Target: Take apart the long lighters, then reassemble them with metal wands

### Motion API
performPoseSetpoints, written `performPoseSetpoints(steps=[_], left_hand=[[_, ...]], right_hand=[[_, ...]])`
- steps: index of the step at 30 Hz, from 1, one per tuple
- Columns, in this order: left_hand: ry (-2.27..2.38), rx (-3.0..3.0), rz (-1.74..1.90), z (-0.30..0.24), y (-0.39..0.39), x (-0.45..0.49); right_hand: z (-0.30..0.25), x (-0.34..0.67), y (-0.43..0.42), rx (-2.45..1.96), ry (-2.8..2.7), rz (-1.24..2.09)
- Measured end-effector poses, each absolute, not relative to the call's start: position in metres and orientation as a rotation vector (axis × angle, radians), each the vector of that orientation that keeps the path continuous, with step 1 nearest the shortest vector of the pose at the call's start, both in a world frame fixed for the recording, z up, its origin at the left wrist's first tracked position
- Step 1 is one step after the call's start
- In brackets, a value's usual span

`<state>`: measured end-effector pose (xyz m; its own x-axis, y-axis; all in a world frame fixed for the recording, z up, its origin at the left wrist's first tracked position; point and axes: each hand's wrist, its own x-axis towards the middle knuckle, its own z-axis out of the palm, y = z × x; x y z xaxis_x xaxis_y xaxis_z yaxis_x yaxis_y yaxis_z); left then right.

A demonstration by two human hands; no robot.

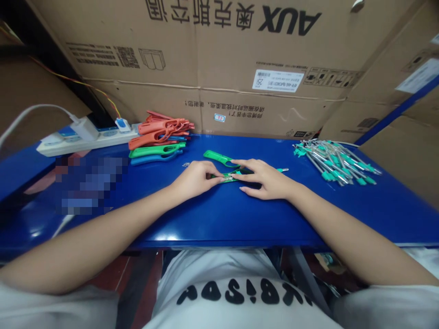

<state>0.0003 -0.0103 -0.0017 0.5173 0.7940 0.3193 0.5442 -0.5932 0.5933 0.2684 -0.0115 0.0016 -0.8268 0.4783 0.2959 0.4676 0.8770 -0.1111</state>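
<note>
A green lighter-handle half lies on the blue table with small pale parts inside it. My left hand pinches its left end between thumb and fingertips. My right hand is palm down with fingers spread, its fingertips resting on the same half. Just beyond, a second green handle half lies near my right index finger. A thin metal lighter tube sticks out to the right from behind my right hand. Small metal pieces lie beyond my left hand. My fingers hide part of the inside.
Orange, green and blue lighter handles are piled at the back left, beside a white power strip with plugs. Metal tubes with teal parts lie heaped at the right. A large cardboard box stands behind the table.
</note>
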Motion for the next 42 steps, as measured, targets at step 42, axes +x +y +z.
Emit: performPoseSetpoints(steps=[42], left_hand=[[0.742,2.765,0.562,-0.008,-0.019,0.005]], right_hand=[[0.011,0.268,-0.007,-0.927,-2.563,0.419]])
